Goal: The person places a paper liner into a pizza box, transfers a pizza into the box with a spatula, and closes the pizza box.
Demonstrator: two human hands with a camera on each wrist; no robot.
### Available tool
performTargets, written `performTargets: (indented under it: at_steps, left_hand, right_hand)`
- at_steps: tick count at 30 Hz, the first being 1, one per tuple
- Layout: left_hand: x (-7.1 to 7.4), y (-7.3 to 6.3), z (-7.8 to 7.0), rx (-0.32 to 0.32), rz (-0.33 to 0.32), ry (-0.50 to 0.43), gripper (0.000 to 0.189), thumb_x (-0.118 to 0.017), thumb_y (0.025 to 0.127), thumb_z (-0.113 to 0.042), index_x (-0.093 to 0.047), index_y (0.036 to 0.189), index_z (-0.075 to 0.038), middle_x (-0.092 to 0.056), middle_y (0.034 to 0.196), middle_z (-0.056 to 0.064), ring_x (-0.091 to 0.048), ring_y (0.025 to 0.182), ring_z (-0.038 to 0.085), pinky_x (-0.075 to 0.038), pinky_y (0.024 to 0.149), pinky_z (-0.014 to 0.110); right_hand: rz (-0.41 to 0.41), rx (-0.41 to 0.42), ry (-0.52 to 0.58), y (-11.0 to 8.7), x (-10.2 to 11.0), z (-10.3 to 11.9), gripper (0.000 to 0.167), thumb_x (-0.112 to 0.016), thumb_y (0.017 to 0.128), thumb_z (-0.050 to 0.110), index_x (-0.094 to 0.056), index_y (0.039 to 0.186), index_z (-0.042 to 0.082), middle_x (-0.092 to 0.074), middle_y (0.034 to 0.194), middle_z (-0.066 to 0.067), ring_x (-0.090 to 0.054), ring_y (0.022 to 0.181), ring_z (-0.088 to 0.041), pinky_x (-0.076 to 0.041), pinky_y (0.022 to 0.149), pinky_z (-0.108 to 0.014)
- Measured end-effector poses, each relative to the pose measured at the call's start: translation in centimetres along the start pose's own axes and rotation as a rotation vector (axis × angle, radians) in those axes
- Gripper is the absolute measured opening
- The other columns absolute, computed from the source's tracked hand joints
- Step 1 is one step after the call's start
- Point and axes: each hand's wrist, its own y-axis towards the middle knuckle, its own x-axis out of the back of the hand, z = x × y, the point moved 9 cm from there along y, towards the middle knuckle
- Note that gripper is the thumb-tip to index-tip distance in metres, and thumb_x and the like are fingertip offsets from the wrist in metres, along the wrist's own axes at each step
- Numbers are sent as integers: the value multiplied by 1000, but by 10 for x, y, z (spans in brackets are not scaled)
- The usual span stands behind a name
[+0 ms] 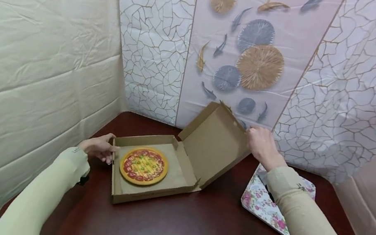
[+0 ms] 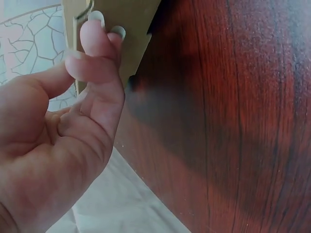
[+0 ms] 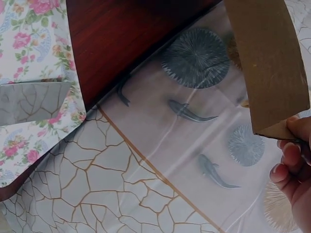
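An open cardboard pizza box stands on the table, its lid raised and tilted back on the right. Inside lies a round pizza with an orange-yellow rim, red slices and yellow and green toppings. My left hand pinches the box's left wall, thumb at the top edge; in the left wrist view its curled fingers meet the cardboard. With my right hand I grip the outer corner of the lid. The right wrist view shows thumb and fingers around the lid's flap.
Right of the box lies a floral board, partly under my right forearm. A shiny, flat blade-like piece rests on it, reflecting the wall pattern. Dark red wooden table; draped cloth walls stand close on the left, back and right.
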Motion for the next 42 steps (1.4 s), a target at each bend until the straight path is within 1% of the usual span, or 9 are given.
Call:
performTargets:
  at_steps: [5,12,17,24,27,30,32,35,42]
  left_hand:
    - [-1,-2,-2,4,2,63,68,-52,100,-21,-4,144,-3,-64,66,4,-59,54,11,-46,52,24]
    - [-1,-5,-9,7,-60,330,65,-65,92,-33,-25,131,0,-59,65,5,-49,49,13,-38,47,25]
    - [-9,-10,-18,6,-47,437,61,-69,89,-37,-32,118,2,-52,63,5,-41,48,14,-31,45,25]
    - [-25,-16,-28,51,-37,556,72,-72,84,-42,-34,128,0,-43,65,3,-37,51,15,-31,49,27]
    - [-34,-18,-34,45,-31,604,88,-72,83,-43,-26,144,0,-41,67,2,-36,51,14,-34,51,27]
    - [-42,-20,-38,40,-33,651,97,-72,83,-46,-19,150,0,-42,71,3,-38,51,14,-35,51,26]
    - [-46,-21,-41,34,-36,686,94,-72,82,-48,-25,147,0,-44,74,4,-39,52,14,-36,51,26]
    - [-54,-22,-45,28,-46,731,82,-72,81,-50,-37,135,0,-46,73,5,-42,51,14,-36,50,26]
    - [-73,-24,-49,64,-71,788,82,-72,76,-58,-42,128,-1,-51,82,9,-48,56,17,-40,49,27]
  right_hand:
    - [-35,11,-3,5,6,1,19,-57,77,-8,-58,61,3,-59,71,-11,-59,58,-37,-49,51,-49]
    - [-31,-12,8,10,9,4,21,-57,87,0,-59,65,2,-58,73,-10,-60,59,-38,-48,50,-50]
    - [-23,-21,-3,15,11,7,17,-55,83,-4,-61,68,2,-57,76,-9,-60,63,-36,-49,52,-49]
    - [-39,-2,-16,20,16,13,14,-56,84,-3,-65,75,1,-56,76,-9,-61,64,-34,-50,53,-48]
    - [-57,10,-21,23,18,14,15,-56,86,-1,-65,73,0,-55,74,-10,-60,64,-35,-50,53,-48]
    - [-83,16,-24,26,20,16,19,-56,90,2,-64,74,-1,-56,73,-11,-60,65,-36,-50,54,-48]
    - [-94,19,-24,27,22,16,19,-57,91,4,-65,74,-1,-56,74,-11,-61,66,-36,-50,55,-48]
    - [-96,21,-25,28,24,17,16,-58,90,3,-66,77,-1,-57,75,-12,-61,67,-36,-50,56,-48]
    - [-73,18,-13,29,24,18,13,-58,90,2,-69,84,0,-58,78,-13,-61,69,-37,-51,57,-49]
